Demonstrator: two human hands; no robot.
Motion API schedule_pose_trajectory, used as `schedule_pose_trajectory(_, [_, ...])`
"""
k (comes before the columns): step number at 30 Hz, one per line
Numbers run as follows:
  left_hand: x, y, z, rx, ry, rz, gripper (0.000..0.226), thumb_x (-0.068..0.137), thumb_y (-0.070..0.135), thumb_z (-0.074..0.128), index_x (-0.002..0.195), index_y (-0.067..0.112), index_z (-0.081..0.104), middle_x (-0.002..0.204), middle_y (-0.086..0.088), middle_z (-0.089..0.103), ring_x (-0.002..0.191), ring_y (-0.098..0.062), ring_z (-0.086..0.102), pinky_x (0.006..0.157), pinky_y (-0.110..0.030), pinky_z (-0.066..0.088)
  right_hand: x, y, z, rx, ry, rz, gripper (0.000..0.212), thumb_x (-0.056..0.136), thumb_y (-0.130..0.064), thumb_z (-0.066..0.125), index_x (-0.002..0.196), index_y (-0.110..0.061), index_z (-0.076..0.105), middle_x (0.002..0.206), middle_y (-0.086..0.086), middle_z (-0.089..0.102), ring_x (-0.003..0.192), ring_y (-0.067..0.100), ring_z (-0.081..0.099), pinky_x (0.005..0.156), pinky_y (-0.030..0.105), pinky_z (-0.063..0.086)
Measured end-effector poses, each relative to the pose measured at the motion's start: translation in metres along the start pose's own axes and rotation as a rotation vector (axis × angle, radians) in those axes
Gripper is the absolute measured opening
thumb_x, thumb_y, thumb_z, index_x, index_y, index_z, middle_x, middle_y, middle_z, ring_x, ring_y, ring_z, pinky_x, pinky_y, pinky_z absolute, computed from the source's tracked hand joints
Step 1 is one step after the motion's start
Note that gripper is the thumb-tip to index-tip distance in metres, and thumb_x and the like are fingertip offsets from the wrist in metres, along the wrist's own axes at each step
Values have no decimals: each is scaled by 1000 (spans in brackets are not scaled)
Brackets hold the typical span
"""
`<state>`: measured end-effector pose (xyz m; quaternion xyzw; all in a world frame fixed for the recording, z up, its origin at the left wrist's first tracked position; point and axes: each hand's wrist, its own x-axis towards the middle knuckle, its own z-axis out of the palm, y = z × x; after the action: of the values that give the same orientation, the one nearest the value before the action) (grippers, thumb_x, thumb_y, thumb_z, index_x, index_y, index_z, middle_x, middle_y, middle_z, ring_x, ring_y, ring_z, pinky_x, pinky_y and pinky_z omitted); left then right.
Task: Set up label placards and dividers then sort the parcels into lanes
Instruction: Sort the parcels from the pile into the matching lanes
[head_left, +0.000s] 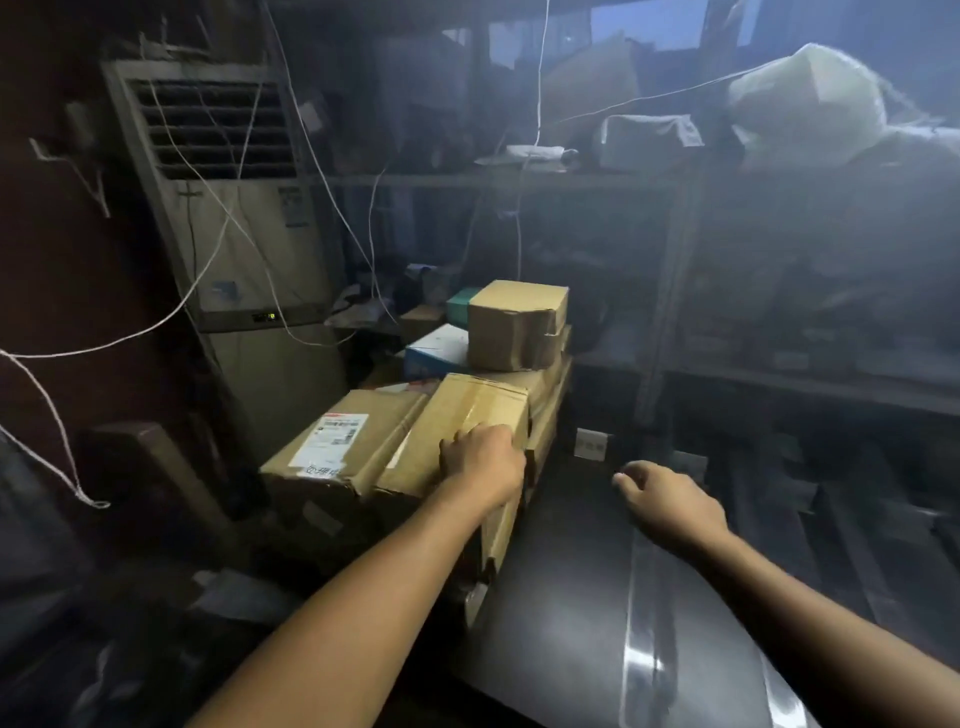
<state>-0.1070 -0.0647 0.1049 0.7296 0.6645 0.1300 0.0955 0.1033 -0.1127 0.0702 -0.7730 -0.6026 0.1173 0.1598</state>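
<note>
I am curling my left hand (485, 460) round the near corner of the brown parcel (467, 410), which is lying atop the pile beside the labelled parcel (337, 441), while my right hand (670, 501) is hovering loose and empty over the dark table (571, 597).

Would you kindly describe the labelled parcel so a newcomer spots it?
Left stands a tall air conditioner, cardboard boxes piled before it. The parcel is front-left, beside the box under the left hand. Its top bears a white shipping label; that neighbour's is plain.

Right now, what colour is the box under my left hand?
Brown cardboard; the box shows best in the head view.
</note>
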Motion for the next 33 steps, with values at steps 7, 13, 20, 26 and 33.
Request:
schedule_pose_trajectory(7, [42, -94, -27, 41, 21, 28, 32, 99, 33, 46, 127, 25, 61, 127, -6, 62, 116, -31, 56, 97, -44, 43, 12, -105, 57, 199, -67, -3, 39, 102, -50, 41, 127, -32, 63, 124, -4, 70, 113, 22, 64, 95, 47, 53])
schedule_pose_trajectory(13, [71, -111, -13, -59, -68, 40, 39, 102, 40, 38, 135, 21, 47, 129, -12, 61, 119, -34, 55, 103, -50, 37, 20, -128, 75, 589, -123, 139, 38, 107, -37, 37, 119, -15, 66, 103, 6, 69, 92, 23, 63, 81, 37, 52])
schedule_pose_trajectory(20, [95, -111, -1, -127, -158, -81, 61, 101, 48, 30, 155, 18, 24, 141, -15, 54, 136, -39, 42, 116, -59, 16, 23, -139, 77, 929, -315, 425, 59, 103, -65, 29, 134, -22, 56, 127, 11, 61, 101, 37, 67, 85, 56, 59])
schedule_pose_trajectory(26, [96, -94, -13, -148, -195, -109, 56, 98, 49, 36, 140, 14, 47, 134, -12, 57, 130, -36, 46, 112, -53, 22, 22, -145, 65, 1024, -403, 479, 81, 97, -76, 25, 145, -14, 46, 115, 13, 61, 90, 34, 65, 59, 40, 57])
schedule_pose_trajectory(33, [93, -75, -23, -283, -149, -54, 49, 89, 48, 47, 123, 16, 60, 117, -7, 64, 111, -32, 57, 104, -49, 41, 16, -129, 49, 1094, -312, 472, 86, 89, -85, 24, 132, -21, 63, 118, 14, 66, 97, 37, 69, 58, 39, 60])
